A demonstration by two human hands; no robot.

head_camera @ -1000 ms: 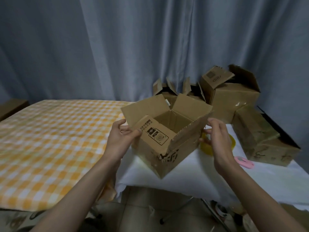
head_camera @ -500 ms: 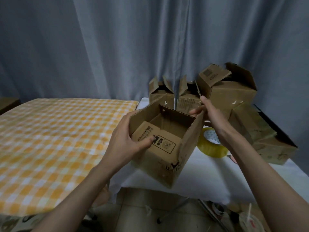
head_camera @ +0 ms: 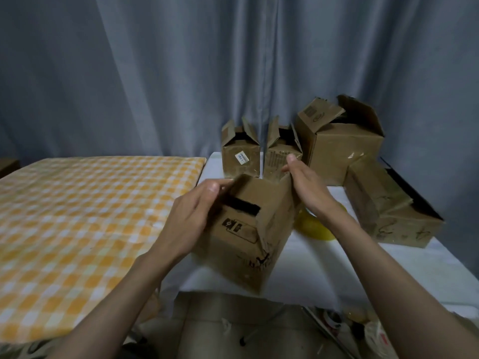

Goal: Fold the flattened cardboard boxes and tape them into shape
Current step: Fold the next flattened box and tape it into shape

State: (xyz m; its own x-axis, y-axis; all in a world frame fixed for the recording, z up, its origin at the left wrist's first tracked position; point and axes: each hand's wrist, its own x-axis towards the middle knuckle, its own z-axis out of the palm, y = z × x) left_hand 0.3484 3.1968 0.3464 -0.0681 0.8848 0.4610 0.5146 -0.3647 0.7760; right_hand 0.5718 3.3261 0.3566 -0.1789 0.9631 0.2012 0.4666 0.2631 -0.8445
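A small brown cardboard box [head_camera: 261,244] stands on the white table [head_camera: 311,265] in front of me, its top flaps folded almost flat with a dark gap left between them. My left hand [head_camera: 193,221] lies against the box's left side, fingers reaching over the near top flap. My right hand [head_camera: 304,187] presses with straight fingers on the far right top flap. A yellow tape roll [head_camera: 315,225] lies on the table just right of the box, partly hidden by my right forearm.
Several folded boxes with open flaps stand at the back: two small ones [head_camera: 241,151], a big one [head_camera: 339,141] and a long one [head_camera: 388,211] at the right. An orange checked cloth [head_camera: 85,216] covers the surface at left. Grey curtain behind. Clutter lies on the floor below.
The box's top flaps have come down from wide open to nearly flat. Both hands moved up onto the top of the box, and my view shifted right and closer.
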